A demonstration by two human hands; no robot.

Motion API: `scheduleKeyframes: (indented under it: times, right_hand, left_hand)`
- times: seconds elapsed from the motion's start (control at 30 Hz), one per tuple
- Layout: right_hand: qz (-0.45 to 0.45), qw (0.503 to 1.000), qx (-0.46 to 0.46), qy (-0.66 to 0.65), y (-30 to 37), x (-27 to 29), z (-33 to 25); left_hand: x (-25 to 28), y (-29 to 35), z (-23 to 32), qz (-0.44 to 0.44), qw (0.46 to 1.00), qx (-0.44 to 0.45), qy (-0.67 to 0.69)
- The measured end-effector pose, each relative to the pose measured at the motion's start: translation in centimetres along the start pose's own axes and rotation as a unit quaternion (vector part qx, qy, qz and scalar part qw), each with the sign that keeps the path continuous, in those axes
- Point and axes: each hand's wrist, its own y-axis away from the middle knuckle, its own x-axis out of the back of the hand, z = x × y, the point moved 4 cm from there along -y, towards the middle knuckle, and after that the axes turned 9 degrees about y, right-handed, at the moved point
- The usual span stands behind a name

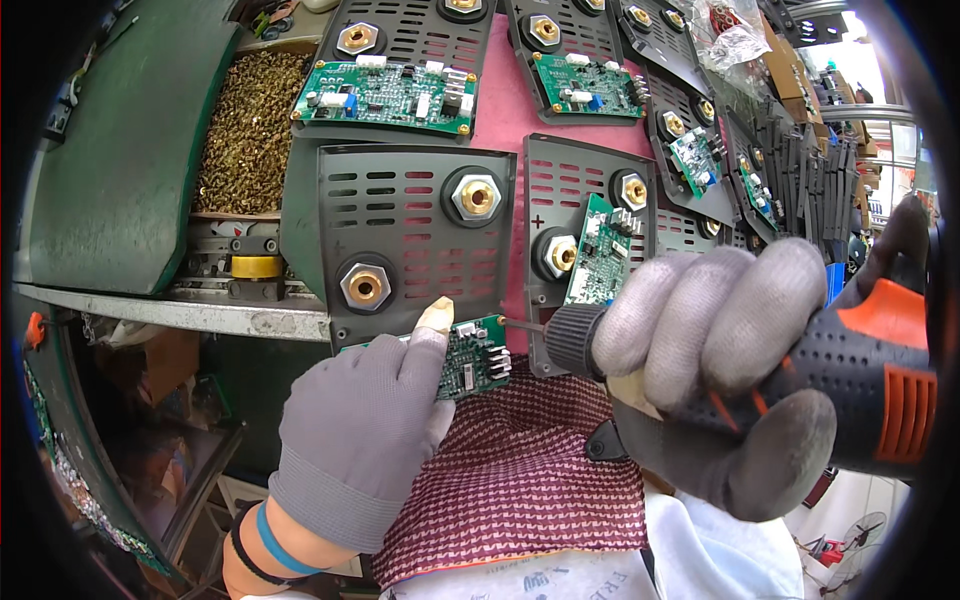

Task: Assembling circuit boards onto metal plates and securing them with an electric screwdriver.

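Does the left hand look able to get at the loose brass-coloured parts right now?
Probably not as it stands: the left hand is holding a green circuit board. Once freed, it likely could, since the brass-coloured parts look mostly uncovered.

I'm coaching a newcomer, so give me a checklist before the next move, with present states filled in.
1. Green rectangular circuit board held: ok, the grey-gloved left hand grips it.
2. Orange-and-black power driver held: ok, in the grey-gloved right hand.
3. Thin dark metal bit at the board's upper-right corner: ok, its tip appears there.
4. Bit seated in a fastener: cannot tell, too small.
5. Board's left end lined up with the dark grey slotted panel: cannot tell, the left hand mostly covers it.
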Motion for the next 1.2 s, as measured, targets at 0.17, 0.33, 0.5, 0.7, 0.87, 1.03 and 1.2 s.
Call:
scheduleKeyframes:
  times: [0.17, 0.33, 0.5, 0.7, 0.87, 1.03, 1.2]
  right_hand:
    - [0.015, 1.000, -0.009, -0.003, 0.6, -0.9, -0.3]
    - [-0.044, 0.998, -0.039, 0.002, 0.4, -2.0, -0.2]
    - [-0.024, 1.000, -0.010, -0.015, 0.4, -1.3, -0.8]
    - [-0.049, 0.995, -0.076, -0.050, 0.3, -0.4, -1.5]
    - [-0.064, 0.991, -0.093, -0.072, 0.7, -0.3, -1.5]
    - [-0.087, 0.984, -0.118, -0.098, 0.8, -0.5, -2.4]
    - [-0.129, 0.975, -0.136, -0.119, 0.9, -2.4, -2.3]
  left_hand:
    - [-0.3, 0.1, -0.2, -0.003, 1.000, -0.006, 0.011]
    - [-0.6, 0.2, -0.3, 0.010, 1.000, -0.020, -0.002]
    - [-0.8, 0.2, -0.7, 0.006, 1.000, -0.023, -0.021]
    - [-0.4, -0.3, -1.1, -0.021, 0.999, -0.028, -0.018]
    - [1.2, 0.1, -1.2, 0.014, 0.996, -0.049, 0.074]
    - [2.0, 4.3, -4.5, 0.165, 0.715, 0.246, 0.633]
    - [-0.5, 8.6, -5.6, 0.215, 0.573, 0.322, 0.722]
